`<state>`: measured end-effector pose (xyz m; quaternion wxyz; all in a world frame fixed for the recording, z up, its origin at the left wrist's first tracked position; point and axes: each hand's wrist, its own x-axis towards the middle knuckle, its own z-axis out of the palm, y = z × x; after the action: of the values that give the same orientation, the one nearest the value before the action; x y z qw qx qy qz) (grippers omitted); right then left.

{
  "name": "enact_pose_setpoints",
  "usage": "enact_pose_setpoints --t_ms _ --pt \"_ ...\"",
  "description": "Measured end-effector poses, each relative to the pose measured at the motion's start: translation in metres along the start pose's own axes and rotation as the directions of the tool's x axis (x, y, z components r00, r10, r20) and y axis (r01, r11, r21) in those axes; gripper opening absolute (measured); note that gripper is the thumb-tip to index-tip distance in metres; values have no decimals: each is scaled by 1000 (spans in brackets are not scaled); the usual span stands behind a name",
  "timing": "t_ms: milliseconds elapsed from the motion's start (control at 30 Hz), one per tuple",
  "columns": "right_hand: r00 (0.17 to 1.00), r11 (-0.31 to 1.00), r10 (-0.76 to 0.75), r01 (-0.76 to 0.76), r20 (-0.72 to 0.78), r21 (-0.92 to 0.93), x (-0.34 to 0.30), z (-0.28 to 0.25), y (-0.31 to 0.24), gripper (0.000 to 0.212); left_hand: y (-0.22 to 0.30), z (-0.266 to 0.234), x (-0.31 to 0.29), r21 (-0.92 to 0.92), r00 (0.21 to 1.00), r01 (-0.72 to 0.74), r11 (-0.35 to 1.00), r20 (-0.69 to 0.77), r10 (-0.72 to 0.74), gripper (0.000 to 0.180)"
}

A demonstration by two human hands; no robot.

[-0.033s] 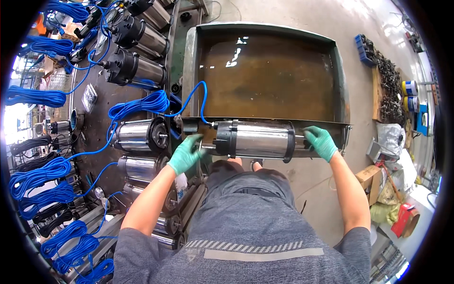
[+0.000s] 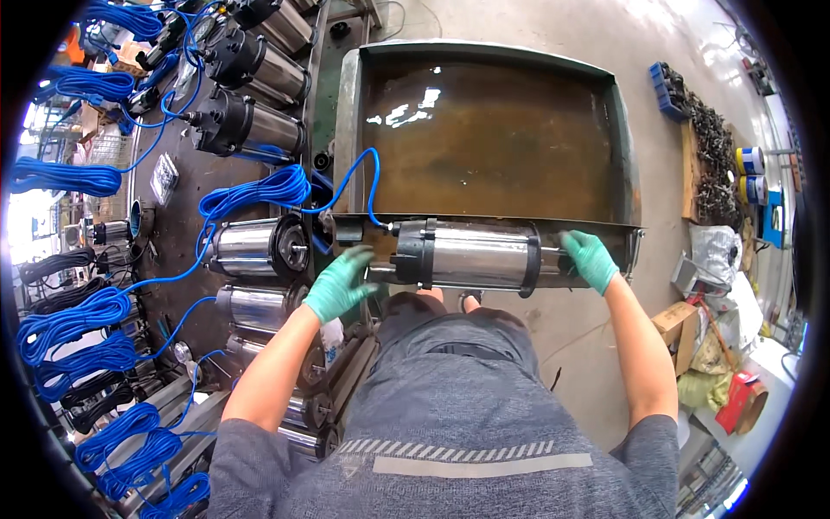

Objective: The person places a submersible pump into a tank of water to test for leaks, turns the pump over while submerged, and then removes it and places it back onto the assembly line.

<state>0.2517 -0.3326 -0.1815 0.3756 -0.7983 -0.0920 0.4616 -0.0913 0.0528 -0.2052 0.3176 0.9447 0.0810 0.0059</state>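
A steel-cased cylindrical motor (image 2: 480, 255) with black end caps lies crosswise in front of me, at the near edge of a tank. A blue cable (image 2: 374, 186) runs from its left cap. My left hand (image 2: 337, 285), in a green glove, is beside the left end with thumb and fingers apart, around a short stub (image 2: 380, 273) without visibly gripping it. At the other end, my gloved right hand (image 2: 592, 261) has its fingers closed at the thin shaft (image 2: 551, 251). The fingertips there are partly hidden.
Brown liquid fills the metal tank (image 2: 348, 130) beyond the motor. On the left, a dark bench (image 2: 186, 242) carries several similar motors (image 2: 251, 246) and blue cable coils (image 2: 259, 192). Rightward are a blue crate (image 2: 667, 91), cardboard boxes (image 2: 677, 324) and a red box (image 2: 735, 400).
My left hand's thumb and fingers have spread wider near the stub. My right hand has shifted slightly right at the shaft. Reflections on the liquid have changed shape. The motor stays in place.
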Motion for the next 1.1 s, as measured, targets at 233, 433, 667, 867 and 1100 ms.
enact_pose_setpoints --t_ms 233,433,667,867,1100 --pt "829 847 528 -500 185 -179 11 -17 -56 42 -36 22 2 -180 938 340 923 131 -320 33" --pt "895 967 222 -253 387 29 10 -21 -17 24 -19 11 25 -537 362 841 -68 652 -666 37" --pt "918 465 -347 347 193 -814 6 -2 0 20 -14 -2 5 -231 979 138 963 177 -98 39" --pt "925 434 -359 286 127 -854 8 8 -2 25 -18 3 37 -347 451 893 288 664 -597 47" --pt "897 916 400 -384 189 -120 0 -9 -38 51 -19 7 -4 -72 997 12 997 75 -6 50"
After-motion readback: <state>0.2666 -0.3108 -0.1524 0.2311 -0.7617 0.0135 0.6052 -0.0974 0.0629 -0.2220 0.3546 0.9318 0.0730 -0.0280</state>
